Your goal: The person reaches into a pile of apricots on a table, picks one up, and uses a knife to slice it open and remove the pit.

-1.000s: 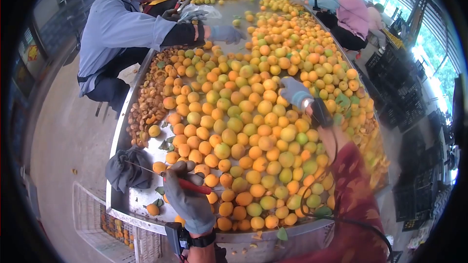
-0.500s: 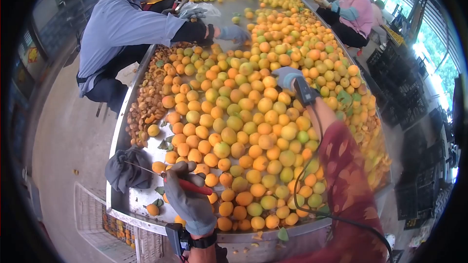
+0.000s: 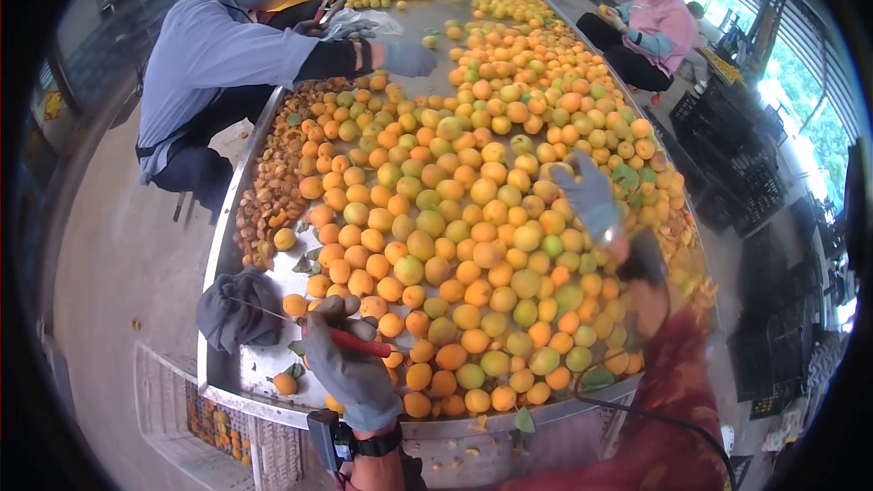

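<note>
My left hand [image 3: 350, 373], in a grey glove, is closed around a red-handled tool [image 3: 350, 340] at the near left of the metal table. The tool's thin metal shaft points left, over a crumpled dark cloth [image 3: 241, 311]. Orange and greenish apricots [image 3: 473, 241] are spread across most of the table. Above the apricots on the right is my gloved right hand [image 3: 587, 195], fingers apart and nothing seen in them. The wrist and forearm behind it are smeared by motion.
The table's metal rim [image 3: 211, 309] runs along the left. Split brown pieces [image 3: 268, 186] are heaped inside it. A co-worker in a blue shirt [image 3: 223, 45] reaches in from the left; another person in pink [image 3: 657, 18] sits at the right. Black crates [image 3: 741, 168] are stacked there.
My right hand has moved right and nearer to me over the apricots, its fingers now spread. My left hand keeps its hold on the red-handled tool. The co-worker's gloved hand has shifted slightly left.
</note>
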A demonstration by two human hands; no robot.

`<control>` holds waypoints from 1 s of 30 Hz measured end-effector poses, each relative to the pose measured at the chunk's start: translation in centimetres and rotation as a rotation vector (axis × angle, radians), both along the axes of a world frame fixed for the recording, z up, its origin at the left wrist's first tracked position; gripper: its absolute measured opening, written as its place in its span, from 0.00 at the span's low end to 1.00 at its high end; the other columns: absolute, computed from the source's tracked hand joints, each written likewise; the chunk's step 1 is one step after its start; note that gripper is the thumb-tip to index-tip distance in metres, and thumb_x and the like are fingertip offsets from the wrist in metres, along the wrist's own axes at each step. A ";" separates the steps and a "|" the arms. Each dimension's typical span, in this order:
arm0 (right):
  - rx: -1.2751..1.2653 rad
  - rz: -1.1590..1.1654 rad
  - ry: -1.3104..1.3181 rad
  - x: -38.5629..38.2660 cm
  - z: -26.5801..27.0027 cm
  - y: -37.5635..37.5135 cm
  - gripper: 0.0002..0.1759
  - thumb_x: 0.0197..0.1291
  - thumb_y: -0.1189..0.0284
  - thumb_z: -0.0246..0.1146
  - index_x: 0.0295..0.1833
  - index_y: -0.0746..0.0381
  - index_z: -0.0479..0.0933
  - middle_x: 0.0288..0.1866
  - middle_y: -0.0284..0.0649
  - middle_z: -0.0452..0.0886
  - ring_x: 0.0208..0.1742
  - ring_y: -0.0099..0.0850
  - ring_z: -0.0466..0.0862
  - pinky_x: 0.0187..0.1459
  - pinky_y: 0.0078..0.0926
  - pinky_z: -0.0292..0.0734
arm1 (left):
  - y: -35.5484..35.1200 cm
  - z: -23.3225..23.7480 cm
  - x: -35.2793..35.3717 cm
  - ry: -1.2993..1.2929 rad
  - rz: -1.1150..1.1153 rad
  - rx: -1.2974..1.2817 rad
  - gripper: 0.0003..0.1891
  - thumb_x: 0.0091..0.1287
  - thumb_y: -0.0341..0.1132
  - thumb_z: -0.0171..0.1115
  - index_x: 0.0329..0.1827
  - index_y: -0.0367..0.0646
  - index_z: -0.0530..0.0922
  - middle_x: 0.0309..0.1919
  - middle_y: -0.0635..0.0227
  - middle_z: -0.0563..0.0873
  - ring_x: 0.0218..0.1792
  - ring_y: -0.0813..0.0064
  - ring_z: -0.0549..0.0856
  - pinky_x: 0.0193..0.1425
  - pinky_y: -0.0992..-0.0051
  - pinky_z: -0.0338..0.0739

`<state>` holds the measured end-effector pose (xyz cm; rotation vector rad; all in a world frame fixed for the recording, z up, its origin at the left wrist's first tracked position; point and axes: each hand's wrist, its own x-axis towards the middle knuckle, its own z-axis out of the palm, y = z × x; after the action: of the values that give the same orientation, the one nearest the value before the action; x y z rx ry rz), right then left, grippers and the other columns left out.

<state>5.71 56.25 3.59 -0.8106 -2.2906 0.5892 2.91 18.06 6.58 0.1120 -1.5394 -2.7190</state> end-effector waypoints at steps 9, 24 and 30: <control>0.246 -0.454 0.006 29.3 9.0 -3.4 0.19 0.69 0.61 0.57 0.57 0.65 0.76 0.50 0.45 0.83 0.50 0.34 0.83 0.52 0.28 0.74 | 0.0 0.3 1.0 -0.017 0.013 -0.065 0.22 0.77 0.48 0.41 0.50 0.37 0.75 0.40 0.67 0.81 0.30 0.83 0.74 0.34 0.84 0.70; 0.018 -0.833 -0.505 54.3 -5.0 -5.0 0.26 0.65 0.62 0.56 0.65 0.63 0.70 0.60 0.55 0.75 0.62 0.50 0.75 0.61 0.41 0.69 | -0.8 -1.2 1.8 0.005 0.006 -0.049 0.22 0.77 0.48 0.43 0.52 0.37 0.76 0.42 0.70 0.80 0.36 0.82 0.74 0.42 0.81 0.71; 0.350 -0.607 -0.090 42.4 1.9 -2.6 0.21 0.65 0.67 0.56 0.61 0.64 0.72 0.55 0.52 0.79 0.57 0.47 0.78 0.57 0.37 0.72 | -0.3 -0.6 1.9 0.031 0.001 -0.031 0.21 0.77 0.47 0.43 0.51 0.38 0.75 0.40 0.70 0.80 0.33 0.83 0.70 0.39 0.82 0.67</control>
<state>48.07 53.61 5.53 -1.2861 -1.9863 -0.1189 4.85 17.76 5.93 0.0699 -1.5714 -2.6815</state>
